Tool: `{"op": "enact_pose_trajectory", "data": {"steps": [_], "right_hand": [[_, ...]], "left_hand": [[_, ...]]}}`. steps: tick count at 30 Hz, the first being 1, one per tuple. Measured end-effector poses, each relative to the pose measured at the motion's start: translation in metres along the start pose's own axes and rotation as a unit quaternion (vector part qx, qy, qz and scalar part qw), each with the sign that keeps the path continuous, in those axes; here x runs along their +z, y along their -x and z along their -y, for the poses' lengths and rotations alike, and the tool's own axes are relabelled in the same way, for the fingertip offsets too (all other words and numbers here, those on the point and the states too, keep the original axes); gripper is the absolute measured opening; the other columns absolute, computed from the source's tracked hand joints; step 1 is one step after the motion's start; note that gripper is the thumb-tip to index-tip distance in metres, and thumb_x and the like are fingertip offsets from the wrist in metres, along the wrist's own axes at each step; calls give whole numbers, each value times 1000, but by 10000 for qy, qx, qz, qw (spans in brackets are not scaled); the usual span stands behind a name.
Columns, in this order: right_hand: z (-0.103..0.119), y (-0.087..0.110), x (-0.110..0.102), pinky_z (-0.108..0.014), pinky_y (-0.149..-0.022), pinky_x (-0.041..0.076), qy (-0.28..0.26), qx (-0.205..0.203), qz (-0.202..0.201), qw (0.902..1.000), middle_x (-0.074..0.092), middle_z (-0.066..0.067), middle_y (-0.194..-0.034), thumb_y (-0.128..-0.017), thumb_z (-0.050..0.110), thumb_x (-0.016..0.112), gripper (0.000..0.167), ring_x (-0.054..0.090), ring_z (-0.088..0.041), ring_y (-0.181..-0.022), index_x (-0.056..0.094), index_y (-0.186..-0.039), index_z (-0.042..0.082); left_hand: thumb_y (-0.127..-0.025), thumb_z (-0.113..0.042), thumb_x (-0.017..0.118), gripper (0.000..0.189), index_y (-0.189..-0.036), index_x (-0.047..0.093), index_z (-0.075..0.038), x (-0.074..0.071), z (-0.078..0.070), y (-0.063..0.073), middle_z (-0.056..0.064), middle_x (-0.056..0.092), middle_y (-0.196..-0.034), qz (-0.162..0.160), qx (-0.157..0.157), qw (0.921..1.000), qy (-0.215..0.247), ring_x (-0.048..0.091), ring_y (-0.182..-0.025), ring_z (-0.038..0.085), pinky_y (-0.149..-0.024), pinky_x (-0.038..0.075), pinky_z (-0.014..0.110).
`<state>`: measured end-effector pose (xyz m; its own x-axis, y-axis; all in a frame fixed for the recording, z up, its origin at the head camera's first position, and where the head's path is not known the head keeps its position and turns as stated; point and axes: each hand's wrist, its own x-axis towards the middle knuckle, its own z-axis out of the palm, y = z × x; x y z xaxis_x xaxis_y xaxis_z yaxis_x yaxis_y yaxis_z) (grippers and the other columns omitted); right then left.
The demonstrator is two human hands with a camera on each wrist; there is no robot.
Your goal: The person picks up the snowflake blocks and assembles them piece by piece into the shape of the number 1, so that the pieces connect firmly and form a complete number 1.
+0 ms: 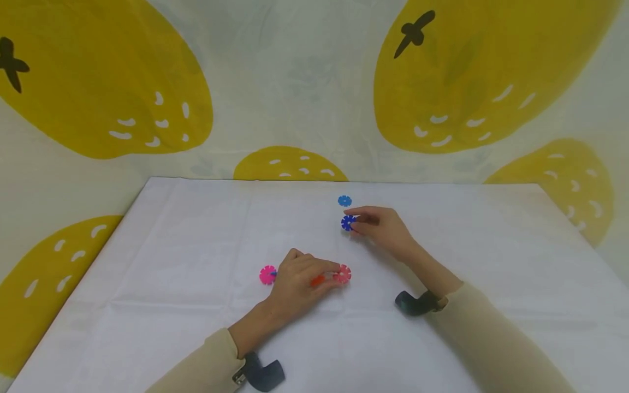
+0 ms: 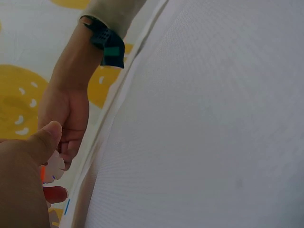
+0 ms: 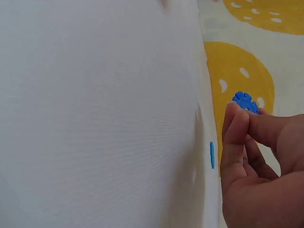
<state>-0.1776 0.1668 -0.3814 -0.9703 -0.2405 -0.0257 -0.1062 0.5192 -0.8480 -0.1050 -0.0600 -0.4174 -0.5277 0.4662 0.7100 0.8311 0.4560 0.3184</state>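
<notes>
My left hand [image 1: 301, 277] grips a joined row of notched plastic discs low over the white table. A bright pink disc [image 1: 267, 275] sticks out on the left of the hand, and a coral-pink disc [image 1: 345, 274] is pinched between thumb and finger on the right. Between them a bit of an orange disc [image 1: 318, 280] shows; the palm hides the rest. Farther back, my right hand [image 1: 385, 226] pinches a dark blue disc [image 1: 347, 223] by its edge, also seen as a blue disc [image 3: 244, 101] above the fingertips in the right wrist view.
A light blue disc [image 1: 345, 201] lies flat on the table near its back edge, just beyond the right hand. White cloth [image 1: 187, 338] covers the table. Behind it hangs a pale backdrop with yellow fruit prints [image 1: 290, 162]. Both wrists wear dark straps [image 1: 416, 303].
</notes>
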Motion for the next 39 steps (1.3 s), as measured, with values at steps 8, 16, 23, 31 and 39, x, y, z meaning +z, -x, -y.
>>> {"op": "enact_pose_trajectory", "data": {"steps": [8,16,23,31,39], "right_hand": [[-1,21,-1,-34,-86,50,-138,290,-26,9995,69,3,-104,-93,22,65,30,64,-13,-95,66,-123,22],[-1,39,0,-29,-83,51,-384,322,15,9987,69,1,-103,-91,22,67,31,66,-14,-91,66,-122,20],[-6,54,3,-29,-81,52,-408,468,90,9980,69,1,-103,-90,24,68,29,67,-14,-89,67,-119,23],[-11,71,5,-27,-78,53,-631,527,178,9965,68,-1,-104,-89,22,69,28,68,-15,-88,68,-117,20],[-11,83,9,-26,-78,53,-881,428,237,9949,68,-1,-106,-88,16,70,25,68,-17,-89,70,-113,19]], "left_hand": [[-75,-26,83,29,-100,75,-15,0,0,1,-7,72,-93,80,-68,9999,62,63,-75,5,-71,39,25],[-75,-27,83,30,-102,74,-16,-1,1,0,-7,72,-93,67,-54,10000,35,63,-76,5,-71,39,25],[-76,-25,82,29,-101,74,-15,-1,1,0,-7,72,-94,25,29,9999,98,64,-77,6,-71,39,25],[-76,-26,82,28,-101,75,-15,0,1,1,-6,72,-95,17,91,9999,56,65,-78,6,-70,39,26],[-76,-27,82,29,-102,74,-16,0,1,1,-7,72,-96,29,62,10000,27,64,-76,6,-71,39,25]]}}
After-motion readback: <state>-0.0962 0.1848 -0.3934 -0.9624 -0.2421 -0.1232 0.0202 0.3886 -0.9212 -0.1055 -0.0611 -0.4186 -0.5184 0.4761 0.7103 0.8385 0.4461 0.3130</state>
